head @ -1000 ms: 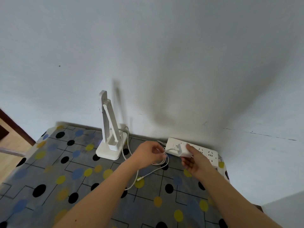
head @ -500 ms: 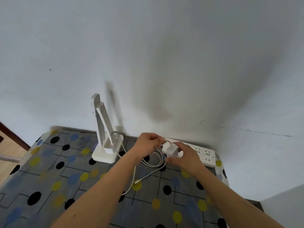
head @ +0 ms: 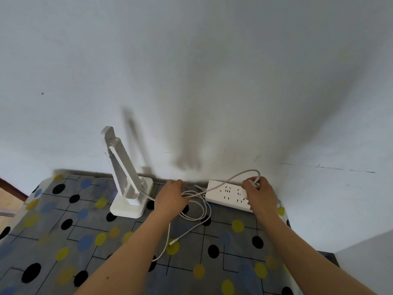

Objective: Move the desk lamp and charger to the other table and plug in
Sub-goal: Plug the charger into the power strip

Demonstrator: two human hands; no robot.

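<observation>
While the right hand (head: 258, 193) sits over the right end of the power strip (head: 223, 193), its grip is closed, the fingers curled round the charger (head: 254, 184). Only a white sliver of the charger shows between the knuckles, so whether its pins are in a socket cannot be told. From that fist the white cable (head: 189, 232) arcs up toward the wall (head: 191, 81), then drops left across the strip to the left hand (head: 172, 198). The left grip is also closed: its fingers bend down over the loose loops of cable at the centre of the frame and gather them against the desk (head: 85, 220). The rest of the cable lies in a coil between the two wrists, and its free plug end rests on a yellow dot of the patterned cloth, lower centre. The desk lamp (head: 127, 179) stands just left of the left hand, folded, with its base flat on the cloth near the wall. The power strip lies along the foot of the wall, right of centre.
</observation>
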